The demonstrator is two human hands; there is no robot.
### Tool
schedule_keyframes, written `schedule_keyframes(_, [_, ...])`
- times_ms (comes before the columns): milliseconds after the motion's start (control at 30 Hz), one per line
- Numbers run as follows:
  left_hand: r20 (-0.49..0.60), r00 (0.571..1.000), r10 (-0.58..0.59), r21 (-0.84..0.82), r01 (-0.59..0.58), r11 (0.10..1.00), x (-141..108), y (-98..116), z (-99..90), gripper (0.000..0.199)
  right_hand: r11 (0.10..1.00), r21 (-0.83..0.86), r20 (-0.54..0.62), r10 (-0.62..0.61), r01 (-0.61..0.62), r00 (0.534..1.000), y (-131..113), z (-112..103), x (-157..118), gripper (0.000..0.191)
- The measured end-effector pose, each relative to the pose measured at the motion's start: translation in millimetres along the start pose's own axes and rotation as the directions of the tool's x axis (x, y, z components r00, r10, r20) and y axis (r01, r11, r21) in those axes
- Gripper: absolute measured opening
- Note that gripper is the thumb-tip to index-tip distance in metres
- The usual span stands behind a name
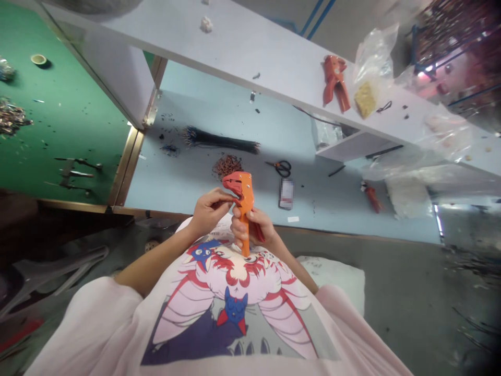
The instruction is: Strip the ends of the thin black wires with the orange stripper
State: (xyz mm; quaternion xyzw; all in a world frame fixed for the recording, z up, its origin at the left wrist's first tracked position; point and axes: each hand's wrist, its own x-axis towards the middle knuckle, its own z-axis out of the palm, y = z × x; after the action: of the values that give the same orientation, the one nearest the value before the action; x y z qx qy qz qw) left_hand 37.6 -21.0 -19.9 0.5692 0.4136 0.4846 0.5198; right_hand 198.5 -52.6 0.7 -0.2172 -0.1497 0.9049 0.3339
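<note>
My right hand [256,225] is wrapped round the handles of an orange-and-red wire stripper [246,193], held upright in front of my chest with its head at the top. My left hand [211,210] is closed, thumb and fingertips pinched together against the side of the stripper just below its red jaw. Anything between those fingertips is too small or hidden to make out. Just beyond the tool, a heap of small copper-coloured pieces [227,165] lies on the light blue table. Behind that heap rests a bundle of dark wires [223,141].
Black-handled scissors [282,167] and a phone-like item [286,194] lie right of the heap. The raised white shelf [242,39] holds another orange stripper [335,83] and plastic bags [373,57]. A red-handled tool [372,198] is at the table's right. A green table [78,125] adjoins left.
</note>
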Motion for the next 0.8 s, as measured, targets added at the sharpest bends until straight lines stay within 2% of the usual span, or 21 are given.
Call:
schedule_keyframes(333, [0.004, 1.0, -0.007, 0.017, 0.007, 1.0, 0.5, -1.6, -0.8, 0.011, 1.0, 0.002, 0.036, 0.018, -0.018, 0.999, 0.3, -2.6, 1.5, 0.029])
schedule_keyframes(467, [-0.006, 0.999, -0.053, 0.016, 0.053, 0.998, 1.5, 0.0, 0.2, 0.009, 0.999, 0.023, 0.037, 0.043, -0.043, 0.998, 0.2, -3.6, 3.5, 0.03])
schedule_keyframes(667, [-0.031, 0.971, -0.236, 0.084, 0.238, 0.968, 5.3, -6.9, 0.6, 0.017, 0.995, 0.056, -0.02, 0.081, -0.08, 0.996, -0.2, -9.9, 9.1, 0.028])
schedule_keyframes(800, [-0.04, 0.97, -0.238, 0.153, 0.242, 0.958, 7.9, -14.9, -2.0, 0.019, 0.992, 0.123, -0.142, 0.056, -0.039, 0.988, -0.6, -13.6, 15.1, 0.026])
